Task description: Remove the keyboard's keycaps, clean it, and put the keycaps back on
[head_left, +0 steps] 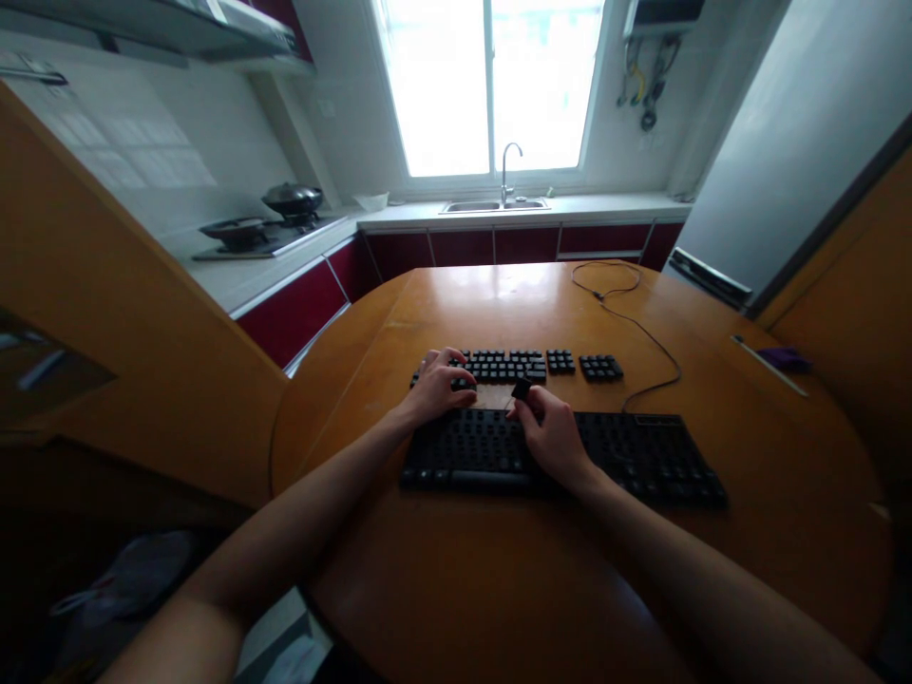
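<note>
A black keyboard [466, 446] lies across the table before me, most of its upper rows bare of keycaps. The front row with the long space bar is still fitted. Beyond it, loose black keycaps [499, 364] stand in rows laid out like a keyboard. My left hand [431, 388] curves over the left end of these keycaps, thumb and fingers apart, with fingertips at the nearest ones. Over the middle of the keyboard, my right hand [552, 432] pinches a small black keycap puller [522, 389]; a thin wire shows faintly beneath it. Its lower end is partly hidden.
The keyboard's cable [659, 347] loops over the right side of the round wooden table [456, 560]. A thin pale strip [769, 366] and a purple item [784, 358] lie at the right edge. Chair-like wooden panels flank the table; a counter with a sink [474, 206] stands behind.
</note>
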Demonstrator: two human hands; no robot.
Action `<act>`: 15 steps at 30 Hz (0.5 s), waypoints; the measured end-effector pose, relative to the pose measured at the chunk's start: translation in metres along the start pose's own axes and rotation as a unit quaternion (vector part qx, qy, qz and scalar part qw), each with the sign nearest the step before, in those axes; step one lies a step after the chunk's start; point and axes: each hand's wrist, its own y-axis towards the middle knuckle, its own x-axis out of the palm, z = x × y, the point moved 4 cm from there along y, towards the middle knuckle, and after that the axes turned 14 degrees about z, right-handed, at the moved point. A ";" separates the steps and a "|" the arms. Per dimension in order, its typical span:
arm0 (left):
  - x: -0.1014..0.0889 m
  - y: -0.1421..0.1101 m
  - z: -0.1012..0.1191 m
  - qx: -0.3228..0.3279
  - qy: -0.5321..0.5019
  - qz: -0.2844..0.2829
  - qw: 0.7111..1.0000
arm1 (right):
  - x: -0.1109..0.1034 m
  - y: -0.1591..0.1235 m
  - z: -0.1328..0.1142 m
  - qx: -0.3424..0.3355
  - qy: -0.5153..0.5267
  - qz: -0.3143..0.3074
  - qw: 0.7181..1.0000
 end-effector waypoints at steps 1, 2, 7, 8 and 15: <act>0.000 0.000 0.000 -0.004 0.002 0.000 1.000 | 0.000 0.000 0.000 -0.001 0.001 -0.001 1.000; 0.000 0.000 0.000 -0.006 0.003 0.002 1.000 | 0.000 0.000 0.000 -0.001 0.002 -0.002 1.000; -0.002 0.002 0.000 -0.008 -0.001 0.016 1.000 | 0.000 0.000 0.002 0.004 0.003 -0.005 1.000; -0.002 0.003 0.000 -0.011 0.000 0.019 1.000 | 0.000 0.000 0.002 0.007 0.003 -0.005 1.000; 0.000 0.003 -0.002 -0.028 0.006 0.026 0.999 | 0.001 -0.001 0.001 0.008 0.000 0.003 1.000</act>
